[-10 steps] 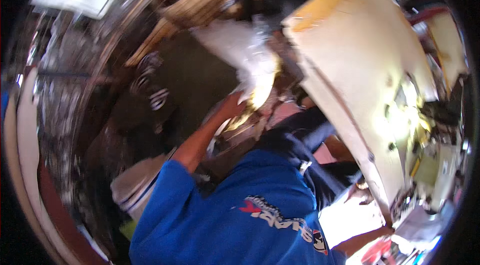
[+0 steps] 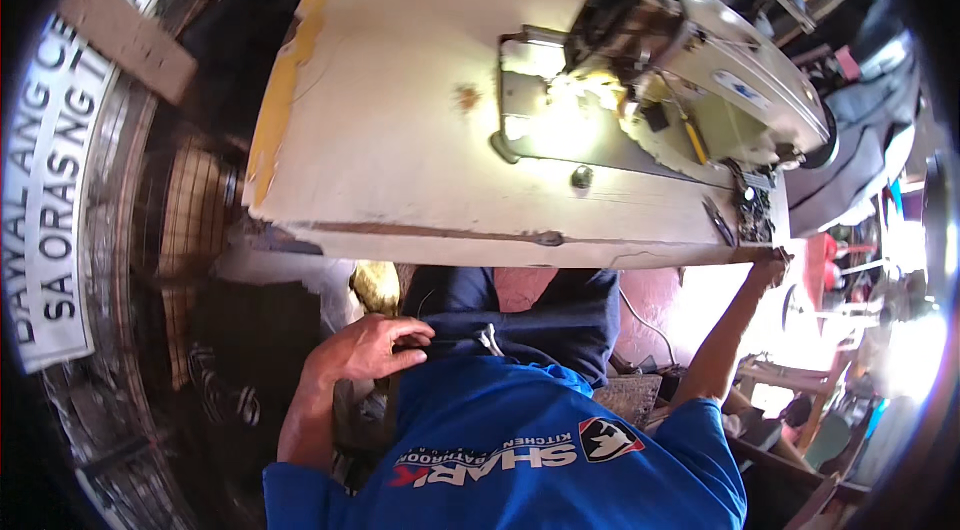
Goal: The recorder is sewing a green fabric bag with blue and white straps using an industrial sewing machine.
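Note:
My left hand is over my lap, left of my waist, its fingers bent and the thumb apart from them; nothing shows between them. Close behind it, a yellow cloth-like thing and whitish plastic hang below the table's front edge. My right hand is closed on the front right corner of a worn cream sewing table. A dark sewing machine stands on that table, its needle area washed out by a bright lamp.
Near the right corner lie small scissors-like snips and a dark cluster of small metal parts. A yellow-handled tool lies beside the machine. Lettered white signs hang at the left. Dark fabric is heaped at right.
My view has swung left to right, so the table now lies straight ahead. My left hand has come back from the yellow thing and plastic toward my lap. The right hand stays at the table corner.

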### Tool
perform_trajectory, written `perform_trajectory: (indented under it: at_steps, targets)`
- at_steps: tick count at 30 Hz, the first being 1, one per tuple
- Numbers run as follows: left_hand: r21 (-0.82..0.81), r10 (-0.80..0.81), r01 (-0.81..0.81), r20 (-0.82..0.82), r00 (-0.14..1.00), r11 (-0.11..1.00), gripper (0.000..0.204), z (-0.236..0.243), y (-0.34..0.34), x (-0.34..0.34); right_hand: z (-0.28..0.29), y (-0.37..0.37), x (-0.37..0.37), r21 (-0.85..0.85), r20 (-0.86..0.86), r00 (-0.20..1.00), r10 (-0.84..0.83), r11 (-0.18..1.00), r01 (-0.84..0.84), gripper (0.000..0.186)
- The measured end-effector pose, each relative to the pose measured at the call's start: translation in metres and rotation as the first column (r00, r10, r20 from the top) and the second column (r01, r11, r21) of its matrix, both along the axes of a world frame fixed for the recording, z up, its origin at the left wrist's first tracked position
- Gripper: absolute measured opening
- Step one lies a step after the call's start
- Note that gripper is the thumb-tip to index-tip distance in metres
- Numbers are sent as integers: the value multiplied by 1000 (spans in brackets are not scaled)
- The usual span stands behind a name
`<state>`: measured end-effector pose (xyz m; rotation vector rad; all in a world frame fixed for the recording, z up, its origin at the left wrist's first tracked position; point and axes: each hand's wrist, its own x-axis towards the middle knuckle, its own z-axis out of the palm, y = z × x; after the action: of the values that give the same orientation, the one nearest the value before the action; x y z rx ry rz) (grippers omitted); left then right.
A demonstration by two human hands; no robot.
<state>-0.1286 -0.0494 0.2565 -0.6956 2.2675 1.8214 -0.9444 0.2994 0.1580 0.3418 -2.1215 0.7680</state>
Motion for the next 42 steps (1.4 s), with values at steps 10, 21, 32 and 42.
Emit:
perform_trajectory:
  at_steps: [10, 21, 32, 42]
  targets:
    - [-501, 263, -396, -318, 911, 769, 26, 58, -81, -160, 39, -94, 138, -867, 132, 913, 385, 492, -82, 43]
    - [-641, 167, -475, -481, 861, 603, 38, 22, -148, -241, 50, -110, 155, -920, 119, 919, 376, 389, -40, 39]
    - [-616, 172, -511, -524, 834, 599, 22, 14, -152, -235, 49, -117, 165, -847, 169, 933, 316, 531, -27, 39]
    - [-448, 437, -569, -369, 820, 689, 28, 2, -162, -228, 8, -127, 142, -888, 126, 940, 317, 459, -36, 33]
